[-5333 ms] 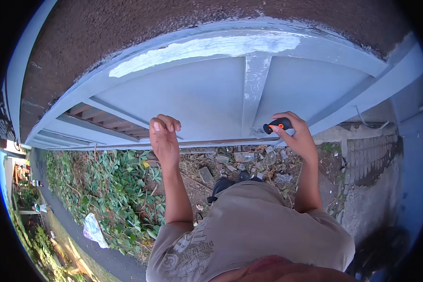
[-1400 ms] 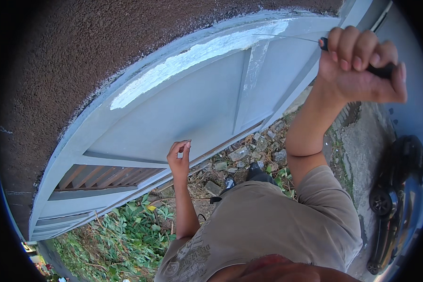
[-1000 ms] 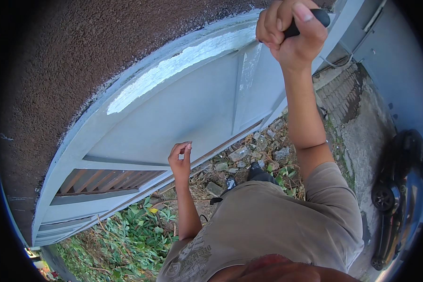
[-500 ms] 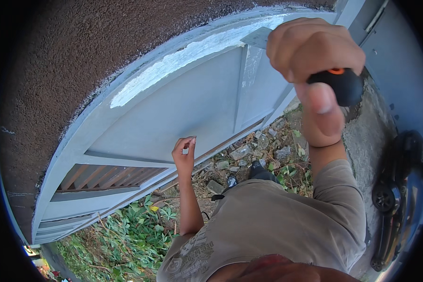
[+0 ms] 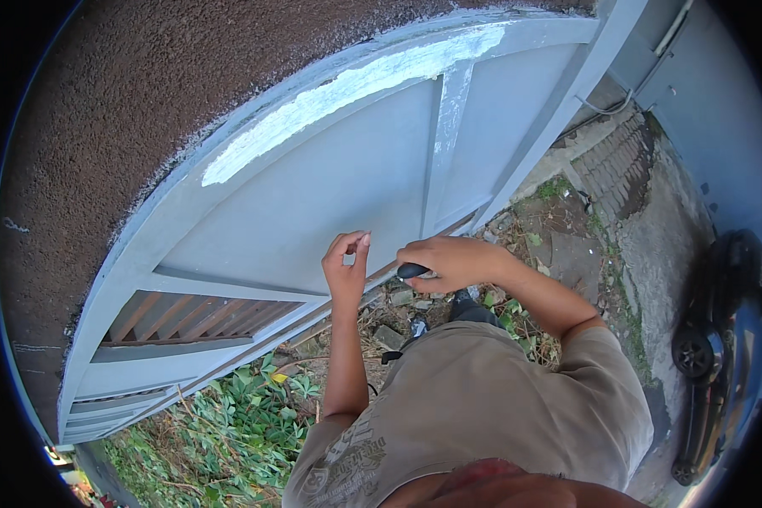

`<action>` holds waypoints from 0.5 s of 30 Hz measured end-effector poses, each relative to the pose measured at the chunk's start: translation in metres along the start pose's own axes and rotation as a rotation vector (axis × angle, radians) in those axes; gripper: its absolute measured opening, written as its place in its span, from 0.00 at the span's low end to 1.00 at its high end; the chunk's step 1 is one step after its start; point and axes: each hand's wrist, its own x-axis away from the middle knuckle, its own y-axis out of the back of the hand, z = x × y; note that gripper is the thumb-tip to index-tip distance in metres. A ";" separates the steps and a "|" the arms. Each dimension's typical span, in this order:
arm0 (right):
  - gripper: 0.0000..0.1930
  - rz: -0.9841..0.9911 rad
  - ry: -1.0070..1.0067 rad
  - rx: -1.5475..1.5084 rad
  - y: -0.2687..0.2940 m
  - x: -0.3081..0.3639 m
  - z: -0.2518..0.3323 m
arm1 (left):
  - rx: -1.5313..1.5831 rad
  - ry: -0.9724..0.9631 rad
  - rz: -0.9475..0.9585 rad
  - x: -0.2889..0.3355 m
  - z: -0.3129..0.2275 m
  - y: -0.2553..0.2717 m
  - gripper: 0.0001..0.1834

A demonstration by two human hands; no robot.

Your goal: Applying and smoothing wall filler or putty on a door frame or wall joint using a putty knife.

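Observation:
My right hand (image 5: 459,261) is wrapped round the black handle of a putty knife (image 5: 411,271), in front of my body and low by the panel. Its blade is hidden from view. Close by on the left, my left hand (image 5: 345,264) is raised with thumb and fingers pinched together; whatever is between them, if anything, is too small to make out. Beyond both hands stands a pale blue-grey panel (image 5: 305,203) with an upright strip. Along its curved upper rail runs a rough bright white patch (image 5: 356,90).
Brown rough-textured wall (image 5: 127,93) borders the curved frame. Slatted vents (image 5: 186,318) sit at the lower left. Rubble (image 5: 389,336) and leafy plants (image 5: 237,415) cover the ground by my feet. A dark car (image 5: 711,356) stands at the right, beside a concrete strip.
My right hand has come down and left with the putty knife, away from the curved rail to beside my left hand. My left hand has shifted slightly right and up, still pinched.

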 end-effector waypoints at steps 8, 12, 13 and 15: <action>0.18 -0.418 -0.551 0.019 -0.097 0.114 -0.150 | 0.438 0.030 0.155 -0.104 -0.118 -0.085 0.14; 0.16 -0.711 -0.775 0.107 -0.166 0.206 -0.236 | 0.537 0.015 0.128 -0.132 -0.148 -0.106 0.16; 0.17 -0.736 -0.784 0.115 -0.181 0.229 -0.246 | 0.534 0.020 0.075 -0.135 -0.150 -0.107 0.16; 0.19 -0.741 -0.946 0.038 -0.211 0.272 -0.255 | 0.529 0.025 0.031 -0.137 -0.153 -0.114 0.16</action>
